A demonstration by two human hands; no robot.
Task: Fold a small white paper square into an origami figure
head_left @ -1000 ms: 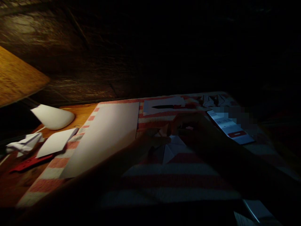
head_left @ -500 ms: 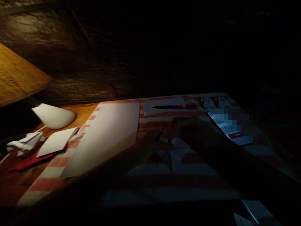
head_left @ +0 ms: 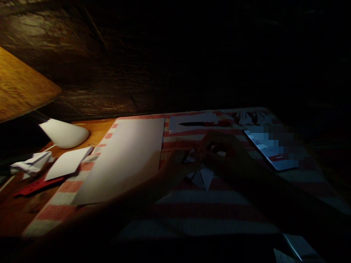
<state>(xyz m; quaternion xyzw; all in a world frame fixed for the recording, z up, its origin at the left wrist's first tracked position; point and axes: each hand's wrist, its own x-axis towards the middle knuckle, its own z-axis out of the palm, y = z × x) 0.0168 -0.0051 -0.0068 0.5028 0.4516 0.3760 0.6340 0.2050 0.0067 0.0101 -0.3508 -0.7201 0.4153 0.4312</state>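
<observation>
2-handed, clamps a folded paper piece [head_left: 203, 178] between left hand [head_left: 178, 162] and right hand [head_left: 222, 146], at the middle of a red-and-white striped towel [head_left: 208, 212]. Cannot tell, in such shadow, about contact with the towel. Has a large white sheet [head_left: 128, 157] to the left, a red-handled knife [head_left: 197, 124] beyond, 2 folded figures [head_left: 245, 117] farther right, and a lit phone [head_left: 261, 146] near right hand.

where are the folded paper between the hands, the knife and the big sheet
Folded paper [head_left: 206, 177]: head view, on its lower flap
Knife [head_left: 199, 124]: head view, on the blade near the handle
Big sheet [head_left: 126, 157]: head view, near its middle
</observation>
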